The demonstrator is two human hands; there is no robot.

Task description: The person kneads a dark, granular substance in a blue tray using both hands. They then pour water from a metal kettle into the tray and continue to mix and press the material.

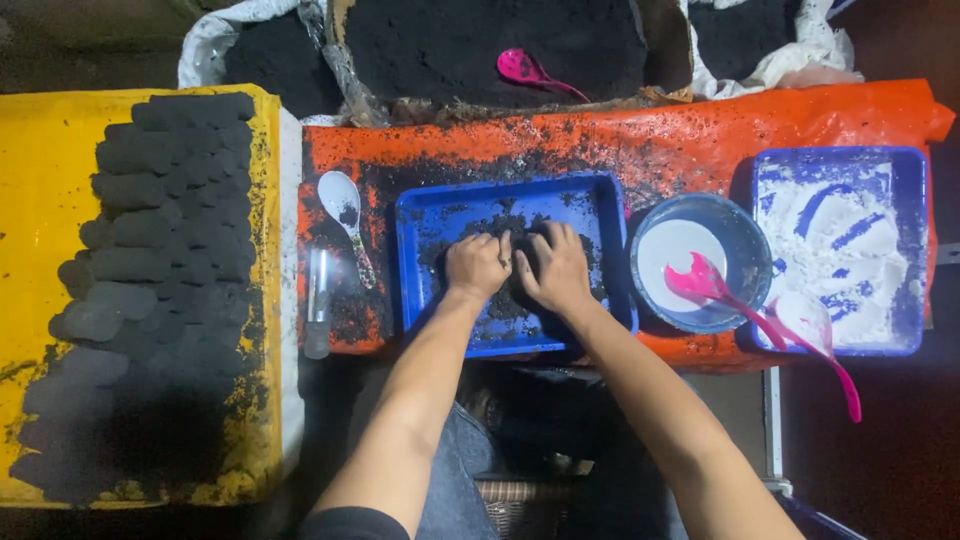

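Both hands press into a mound of black powder (519,262) in a blue tray (424,215) on an orange-covered table (680,140). My left hand (477,264) is curled on the left side of the mound. My right hand (555,268) cups its right side, fingers bent over the dark mass. The two hands nearly touch each other at the middle of the tray.
A yellow board (40,190) at left carries several rows of black pressed blocks (160,230). A white spoon (343,205) lies left of the tray. At right stand a bowl of white powder (740,235) with a pink spoon (715,290), and a blue tray of white powder (845,245). Sacks of black powder (450,40) sit behind.
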